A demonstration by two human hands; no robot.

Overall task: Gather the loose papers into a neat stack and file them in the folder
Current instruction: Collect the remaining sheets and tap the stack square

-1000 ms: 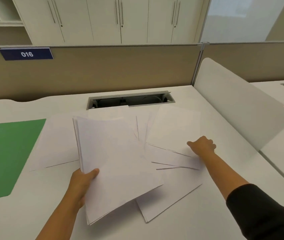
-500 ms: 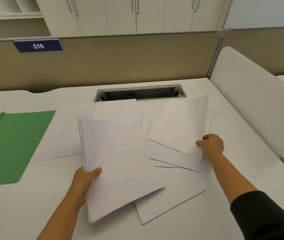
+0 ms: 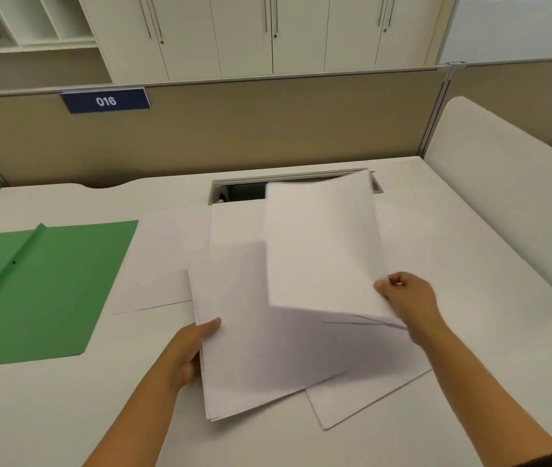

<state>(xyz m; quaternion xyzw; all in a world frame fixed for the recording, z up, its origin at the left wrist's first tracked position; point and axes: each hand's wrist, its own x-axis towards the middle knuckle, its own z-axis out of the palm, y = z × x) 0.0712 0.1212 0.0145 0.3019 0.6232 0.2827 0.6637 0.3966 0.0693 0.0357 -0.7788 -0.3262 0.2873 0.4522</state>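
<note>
My left hand (image 3: 190, 348) grips a stack of white papers (image 3: 251, 348) by its left edge, held low over the desk. My right hand (image 3: 405, 298) pinches a single white sheet (image 3: 321, 251) at its lower right corner and holds it raised and tilted above the stack. More loose sheets lie on the desk: one to the left (image 3: 160, 264), others under the stack at the lower right (image 3: 375, 375). The open green folder (image 3: 49, 288) with a metal fastener lies flat at the left.
A cable opening (image 3: 244, 192) is cut into the white desk (image 3: 469, 264) behind the papers. A beige partition with a "016" sign (image 3: 105, 101) runs along the back. A white divider panel (image 3: 510, 190) stands at the right.
My right hand has lifted one sheet off the desk and carried it left, over the stack in my left hand. The view has shifted right, showing more of the folder.
</note>
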